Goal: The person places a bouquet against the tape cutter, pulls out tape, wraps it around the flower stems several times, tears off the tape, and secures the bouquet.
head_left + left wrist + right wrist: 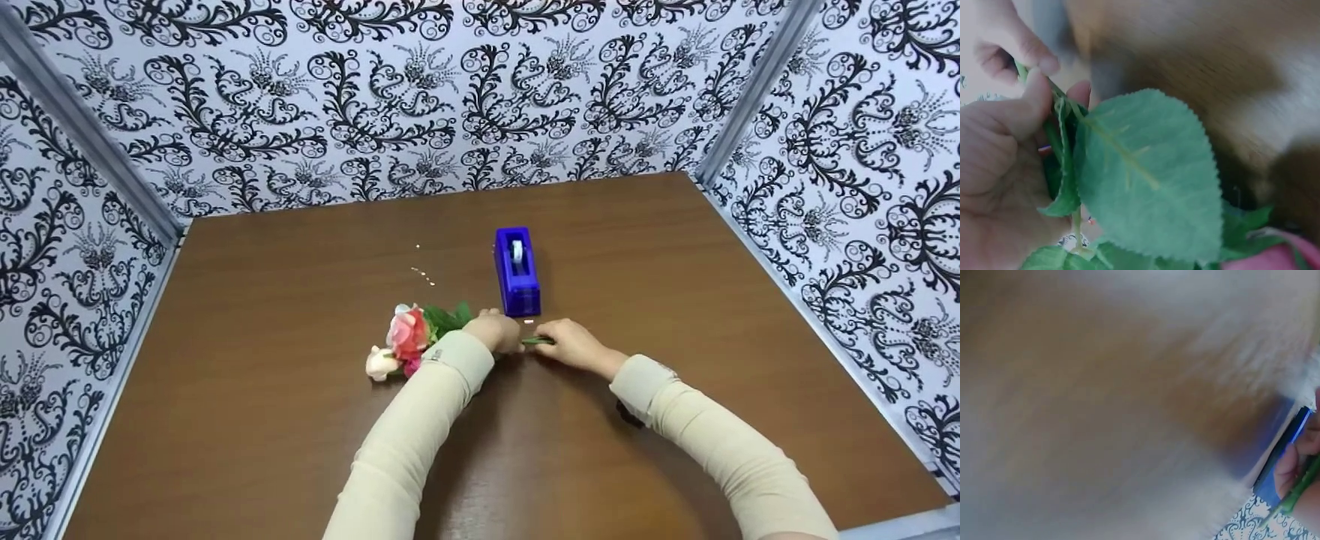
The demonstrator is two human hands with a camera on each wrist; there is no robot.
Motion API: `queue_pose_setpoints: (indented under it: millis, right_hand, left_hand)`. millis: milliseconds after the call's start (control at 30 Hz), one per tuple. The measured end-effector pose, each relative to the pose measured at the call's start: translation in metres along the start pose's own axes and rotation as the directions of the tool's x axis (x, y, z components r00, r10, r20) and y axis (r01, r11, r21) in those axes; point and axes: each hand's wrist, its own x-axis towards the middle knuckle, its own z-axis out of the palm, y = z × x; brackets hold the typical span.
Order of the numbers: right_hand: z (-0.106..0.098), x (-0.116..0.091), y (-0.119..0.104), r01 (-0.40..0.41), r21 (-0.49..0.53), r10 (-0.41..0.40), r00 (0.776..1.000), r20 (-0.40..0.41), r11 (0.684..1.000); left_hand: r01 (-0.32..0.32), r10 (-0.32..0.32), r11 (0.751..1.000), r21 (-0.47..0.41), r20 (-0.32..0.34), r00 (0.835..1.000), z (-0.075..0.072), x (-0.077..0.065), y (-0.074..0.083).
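A small bunch of artificial flowers (pixel 409 332), with coral, white and deep pink blooms, lies to the left of my hands. My left hand (pixel 493 331) grips its green stems just below the leaves. In the left wrist view, the thumb presses on the stems (pixel 1053 135) beside a large serrated leaf (pixel 1145 174). Farther along, my right hand (pixel 576 346) pinches the stem end (pixel 538 340) between thumb and fingers. A green stem (pixel 1300 486) also shows at the right edge of the right wrist view, where much is blurred.
A blue tape dispenser (pixel 517 281) with a roll of clear tape stands just beyond my hands. A small white piece (pixel 529 322) lies at its near end. Several white bits (pixel 423 275) dot the brown table (pixel 285 300). Patterned panels (pixel 375 97) enclose the back and sides.
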Motion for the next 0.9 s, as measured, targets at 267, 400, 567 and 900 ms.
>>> queue_pose_setpoints:
  millis: [267, 400, 567, 900]
  right_hand:
    - [-0.014, 0.006, 0.005, -0.163, 0.291, 0.068, 0.948, 0.310, 0.943]
    - [-0.020, 0.007, 0.010, -0.232, 0.351, 0.063, 0.900, 0.432, 0.907]
    - [-0.022, 0.008, 0.012, -0.271, 0.422, 0.027, 0.865, 0.502, 0.865]
    - [-0.020, 0.006, 0.013, -0.267, 0.498, -0.029, 0.860, 0.509, 0.825]
  left_hand:
    - [0.012, 0.054, 0.897, 0.441, -0.136, 0.989, 0.007, -0.015, 0.012]
    - [0.074, 0.100, 0.792, 0.606, -0.248, 0.964, 0.019, -0.019, 0.016]
    - [0.186, 0.166, 0.608, 0.772, -0.353, 0.921, 0.035, -0.021, 0.020]
    - [0.350, 0.319, 0.430, 0.832, -0.503, 0.803, 0.059, -0.026, 0.007]
